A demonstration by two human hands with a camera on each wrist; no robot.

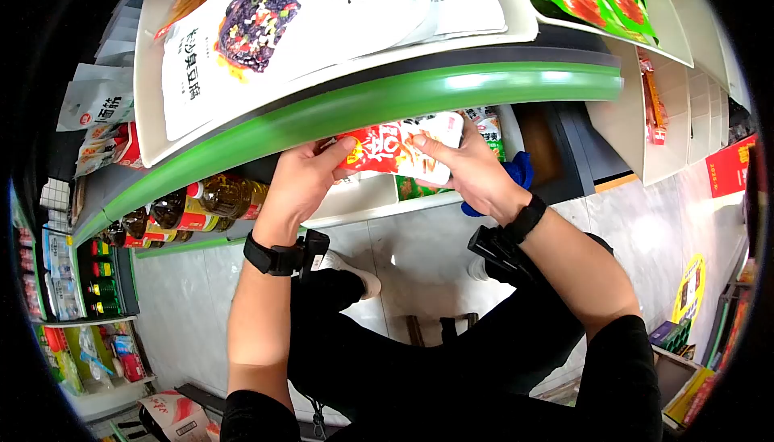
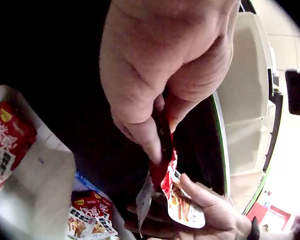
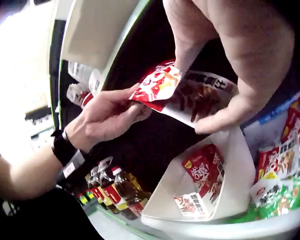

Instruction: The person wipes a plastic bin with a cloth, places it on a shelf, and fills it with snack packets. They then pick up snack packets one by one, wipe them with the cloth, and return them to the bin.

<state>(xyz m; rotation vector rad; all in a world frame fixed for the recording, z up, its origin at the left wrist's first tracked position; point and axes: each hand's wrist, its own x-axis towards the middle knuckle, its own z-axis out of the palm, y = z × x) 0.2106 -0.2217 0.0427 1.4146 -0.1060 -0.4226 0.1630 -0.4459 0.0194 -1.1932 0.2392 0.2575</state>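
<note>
In the head view a red and white snack packet (image 1: 387, 148) is held out flat between both hands. The left hand (image 1: 298, 172) pinches its red end, thumb on the front. The right hand (image 1: 482, 180) grips the white end, its thumb on top and its fingers behind. In the right wrist view the packet (image 3: 159, 82) bends, and a panel with a food picture (image 3: 202, 97) shows behind its front. Below it a white bin (image 3: 235, 160) contains a similar red packet (image 3: 205, 170). Both wrists carry black straps.
A green shelf edge (image 1: 451, 83) runs just above the hands, under a tray of white packets (image 1: 322, 31). Bottles of brown liquid (image 1: 234, 197) stand on the lower left. Green packets (image 3: 285, 200) lie beside the bin. Beige dividers (image 1: 621, 120) stand at right.
</note>
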